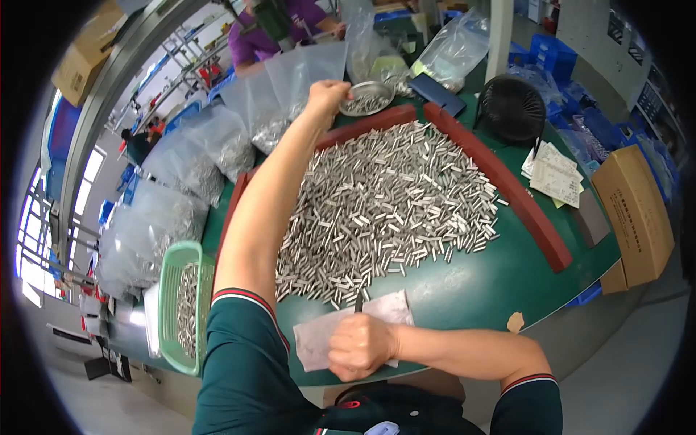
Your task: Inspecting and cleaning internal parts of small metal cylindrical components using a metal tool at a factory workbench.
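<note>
Stretched far forward, my left hand [330, 96] is closed at the left rim of a round metal dish [367, 110] that holds small metal pieces. Whether its fingers pinch the rim or a small piece, I cannot make out. My right hand [362, 346] is wrapped in a fist round a dark, slim tool [359, 300], whose end points away from me toward the pile. That fist rests over a pale cloth [396, 307] near the table's front edge. Beyond it spreads a big heap of short silver metal pins [384, 196].
Dark red bars [507, 181] border the heap on the green table [464, 293]. Clear bags of metal parts [192, 170] line the left side, beside a green basket [168, 304]. A black fan [511, 109], papers [554, 174] and a cardboard box [638, 217] stand right. Across sits a person in purple [246, 47].
</note>
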Tool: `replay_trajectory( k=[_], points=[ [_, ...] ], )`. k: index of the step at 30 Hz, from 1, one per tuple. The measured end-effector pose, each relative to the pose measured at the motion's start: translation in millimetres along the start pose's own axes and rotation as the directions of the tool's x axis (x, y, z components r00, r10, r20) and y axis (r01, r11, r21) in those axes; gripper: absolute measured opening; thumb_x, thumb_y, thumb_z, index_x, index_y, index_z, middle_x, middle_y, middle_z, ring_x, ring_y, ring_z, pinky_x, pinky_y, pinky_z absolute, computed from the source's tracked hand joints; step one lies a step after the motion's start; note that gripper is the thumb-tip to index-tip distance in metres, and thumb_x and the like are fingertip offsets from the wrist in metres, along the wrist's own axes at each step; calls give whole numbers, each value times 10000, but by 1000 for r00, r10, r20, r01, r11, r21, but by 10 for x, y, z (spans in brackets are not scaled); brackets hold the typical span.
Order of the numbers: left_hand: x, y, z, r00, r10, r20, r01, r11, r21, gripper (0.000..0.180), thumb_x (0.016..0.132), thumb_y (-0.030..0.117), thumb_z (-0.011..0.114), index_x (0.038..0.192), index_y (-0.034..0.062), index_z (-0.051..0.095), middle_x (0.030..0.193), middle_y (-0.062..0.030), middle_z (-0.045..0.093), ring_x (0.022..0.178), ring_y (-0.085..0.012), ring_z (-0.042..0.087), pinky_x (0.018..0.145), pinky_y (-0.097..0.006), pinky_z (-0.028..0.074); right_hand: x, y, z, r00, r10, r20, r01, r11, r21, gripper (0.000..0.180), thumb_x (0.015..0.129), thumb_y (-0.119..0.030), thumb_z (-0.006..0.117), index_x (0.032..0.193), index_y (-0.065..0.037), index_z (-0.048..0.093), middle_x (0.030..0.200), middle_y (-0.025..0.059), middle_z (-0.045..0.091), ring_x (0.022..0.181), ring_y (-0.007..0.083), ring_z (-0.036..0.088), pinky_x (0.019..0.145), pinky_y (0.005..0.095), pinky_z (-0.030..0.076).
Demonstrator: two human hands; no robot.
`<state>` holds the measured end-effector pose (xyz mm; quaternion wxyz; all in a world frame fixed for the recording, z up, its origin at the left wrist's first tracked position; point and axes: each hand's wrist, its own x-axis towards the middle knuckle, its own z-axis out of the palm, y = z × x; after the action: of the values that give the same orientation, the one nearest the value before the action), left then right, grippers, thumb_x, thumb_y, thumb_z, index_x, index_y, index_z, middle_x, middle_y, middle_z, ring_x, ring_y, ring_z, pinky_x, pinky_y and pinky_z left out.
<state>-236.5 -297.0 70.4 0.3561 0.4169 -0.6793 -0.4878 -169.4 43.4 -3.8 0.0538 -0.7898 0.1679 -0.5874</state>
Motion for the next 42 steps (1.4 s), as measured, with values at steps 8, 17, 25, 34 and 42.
replay_trajectory(
  k=[8, 17, 25, 34, 42],
  points=[
    [-2024, 193, -720, 898, 391, 201, -436, 848, 301, 214, 764, 177, 582, 841, -21, 612, 666, -21, 587, 601, -63, 503, 541, -227, 413, 167, 385, -377, 983, -54, -175, 21, 983, -183, 163, 536, -62, 513, 494, -64, 356, 471, 29, 316, 359, 177, 346, 326, 298, 259],
    [-3436, -607, -886, 892, 291, 345, -431, 777, 459, 104, 713, 27, 604, 817, 20, 609, 688, -75, 573, 570, -190, 535, 507, -284, 411, 241, 374, -291, 786, 445, -429, -392, 895, 211, 337, 821, -150, 355, 509, -23, 363, 454, 28, 363, 390, 104, 308, 384, 268, 238],
    [-3452, -690, -828, 843, 351, 407, -532, 654, 538, 90, 714, 30, 609, 797, 42, 577, 648, -74, 520, 538, -223, 524, 477, -315, 410, 265, 217, -106, 674, 665, -321, -483, 726, 490, 356, 842, -165, 329, 513, -34, 365, 477, 21, 370, 442, 91, 323, 421, 233, 255],
    [-3635, -619, -761, 924, 207, 322, -335, 843, 420, 74, 655, 20, 610, 663, 1, 539, 537, -83, 471, 454, -202, 462, 430, -316, 373, 227, 100, -50, 332, 943, -30, -376, 162, 912, 364, 865, -205, 305, 522, -85, 296, 443, -11, 278, 391, 64, 201, 376, 227, 170],
    [-3611, -636, -750, 935, 150, 322, -284, 861, 422, 73, 662, 10, 605, 644, -4, 536, 518, -84, 465, 446, -198, 467, 431, -308, 380, 158, 141, 11, 282, 959, 22, -379, 90, 921, 313, 834, -165, 315, 530, -92, 289, 446, -10, 274, 383, 63, 196, 364, 225, 164]
  ],
)
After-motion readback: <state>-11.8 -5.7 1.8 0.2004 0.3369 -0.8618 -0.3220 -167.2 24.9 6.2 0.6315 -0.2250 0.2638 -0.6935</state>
